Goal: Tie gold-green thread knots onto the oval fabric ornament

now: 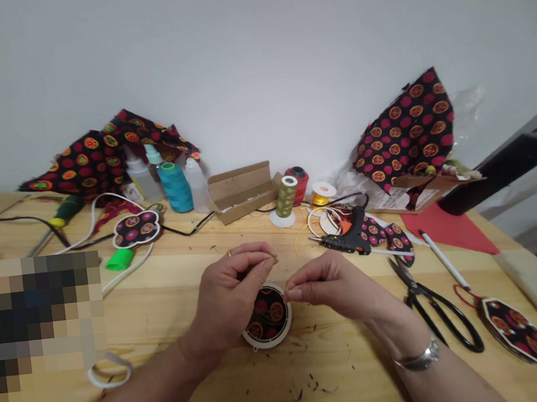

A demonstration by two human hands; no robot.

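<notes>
My left hand (233, 294) and my right hand (332, 287) meet over a small round white-rimmed disc (267, 319) covered in black fabric with red and orange circles, lying on the wooden table (180, 364). My left hand's fingers are curled and pinched together above the disc, holding its upper edge. My right hand's fingers are pinched at the disc's right rim; whatever they hold is too thin to make out. A metal watch (422, 357) sits on my right wrist.
Black scissors (436, 308), a white pen (442, 259) and a black glue gun (349, 237) lie to the right. An octagonal fabric piece (515, 328) is at far right. Thread spools (286, 199), bottles (144, 176), a cardboard box (241, 191) and patterned cloth (100, 151) line the wall.
</notes>
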